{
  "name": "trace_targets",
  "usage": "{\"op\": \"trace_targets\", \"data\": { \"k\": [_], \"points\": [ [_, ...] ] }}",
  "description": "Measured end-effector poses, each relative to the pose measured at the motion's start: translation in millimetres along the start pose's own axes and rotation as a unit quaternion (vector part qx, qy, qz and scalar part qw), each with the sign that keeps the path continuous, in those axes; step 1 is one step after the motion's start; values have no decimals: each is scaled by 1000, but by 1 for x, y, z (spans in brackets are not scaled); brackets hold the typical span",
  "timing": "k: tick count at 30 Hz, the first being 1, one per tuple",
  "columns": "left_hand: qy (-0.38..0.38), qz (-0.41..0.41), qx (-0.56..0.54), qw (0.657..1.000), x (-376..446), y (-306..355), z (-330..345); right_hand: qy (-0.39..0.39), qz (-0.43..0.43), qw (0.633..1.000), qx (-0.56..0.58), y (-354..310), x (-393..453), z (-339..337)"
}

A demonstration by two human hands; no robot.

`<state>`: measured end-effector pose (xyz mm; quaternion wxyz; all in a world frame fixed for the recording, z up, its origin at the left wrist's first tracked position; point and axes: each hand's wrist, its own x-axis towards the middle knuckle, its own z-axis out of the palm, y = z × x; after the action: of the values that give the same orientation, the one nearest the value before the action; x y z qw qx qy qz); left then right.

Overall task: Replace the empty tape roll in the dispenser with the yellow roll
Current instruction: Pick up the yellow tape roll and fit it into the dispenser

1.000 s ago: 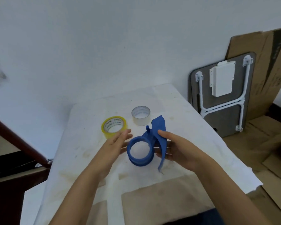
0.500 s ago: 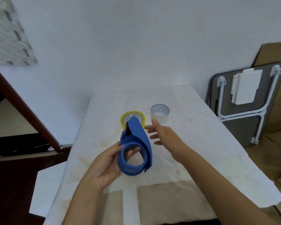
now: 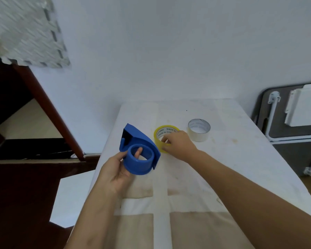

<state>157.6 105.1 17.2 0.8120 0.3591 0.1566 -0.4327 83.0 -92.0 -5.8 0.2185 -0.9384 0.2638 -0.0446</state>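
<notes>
The left hand (image 3: 115,169) grips the blue dispenser (image 3: 139,152) at centre frame, one finger poking through its bare hub. The right hand (image 3: 178,145) curls onto the yellow roll (image 3: 166,135) lying flat on the desk (image 3: 241,159) — whether it is pinched yet, I cannot tell. The roll looks light, stiff, slick-sided — best pinched through the core. The empty roll (image 3: 199,130) sits just right.

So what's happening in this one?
A person is reloading a tape dispenser. The left hand holds the blue dispenser up, its hub bare. The right hand is closing on the yellow roll, which lies on the white table. The empty roll stands just beyond.
</notes>
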Motion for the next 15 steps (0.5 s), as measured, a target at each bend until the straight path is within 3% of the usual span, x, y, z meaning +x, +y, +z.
{"op": "trace_targets", "data": {
  "k": [3,5,8,10,11,15],
  "points": [
    [-6,9,16,1000,2,-3,2,25,-14,998,62,7,-8,-7],
    [-14,11,26,999,4,-6,3,59,32,973,221,13,-18,-16],
    [-15,14,42,999,5,-14,6,67,131,856,496,31,-36,-28],
    [-17,16,48,999,5,-19,10,72,186,768,608,43,-49,-34],
    [-19,17,52,998,5,-23,13,73,202,741,636,46,-58,-37],
    [-30,20,65,997,3,-38,23,77,190,724,659,55,-92,-47]
  ]
}}
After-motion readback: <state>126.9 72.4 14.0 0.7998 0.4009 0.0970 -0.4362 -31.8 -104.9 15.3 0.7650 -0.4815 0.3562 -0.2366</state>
